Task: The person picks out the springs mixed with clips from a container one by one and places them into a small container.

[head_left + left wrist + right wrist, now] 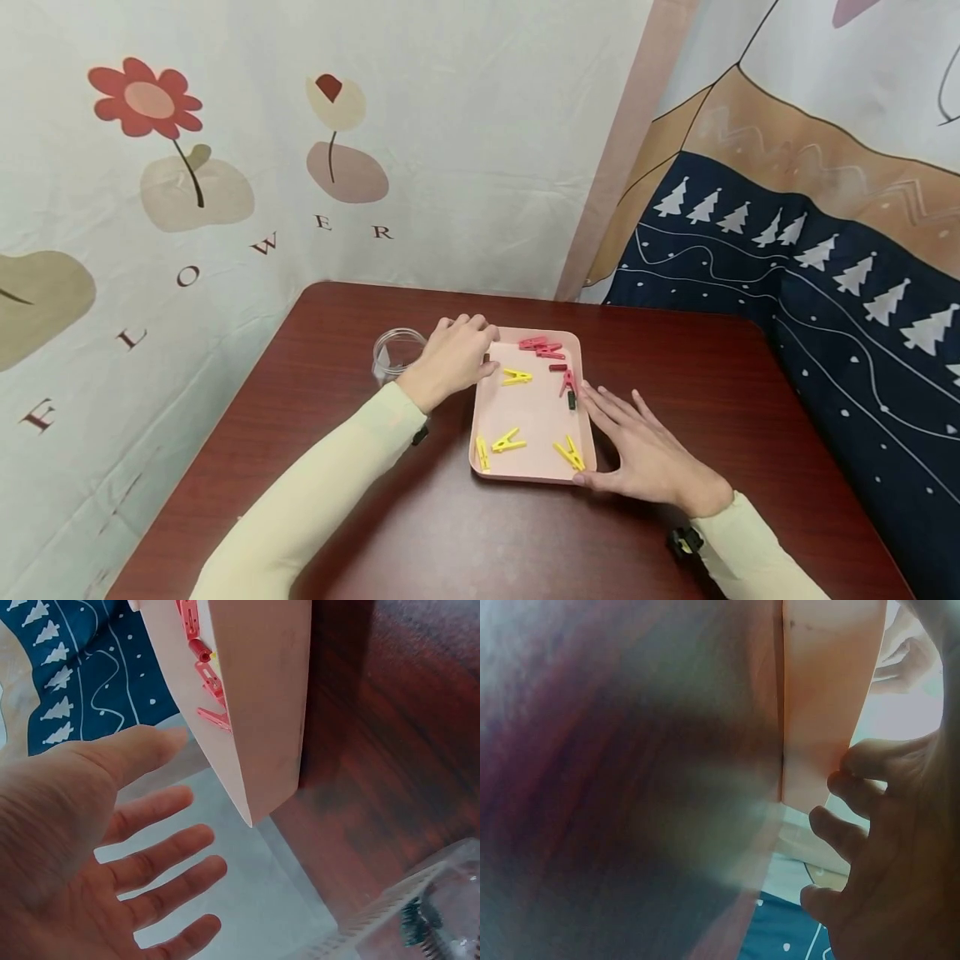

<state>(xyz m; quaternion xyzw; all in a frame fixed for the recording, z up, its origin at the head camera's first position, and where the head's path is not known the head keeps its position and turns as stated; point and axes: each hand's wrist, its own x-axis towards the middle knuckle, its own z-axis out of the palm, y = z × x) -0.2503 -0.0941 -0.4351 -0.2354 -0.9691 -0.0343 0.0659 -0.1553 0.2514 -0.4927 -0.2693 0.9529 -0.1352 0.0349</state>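
Note:
A shallow pink tray (525, 417) lies on the table with small plastic clips in it. Several yellow clips (508, 442) are spread over its left and near parts, and red clips (534, 342) cluster toward the far right. Beside the red ones sit a small dark red piece (558, 367) and a small dark green piece (572, 401). My left hand (455, 354) is at the tray's far left edge, its fingers (169, 855) spread and holding nothing in the left wrist view. Along the right rim, my right hand (648, 450) has fingertips at the edge and its thumb near the front corner.
A clear jar (398, 342) stands left of the tray, next to my left wrist, with dark bristly things in it in the left wrist view. The reddish-brown table (480, 533) meets a flower-printed cloth (465, 167) behind and a navy tree-printed cloth (847, 333) at the right.

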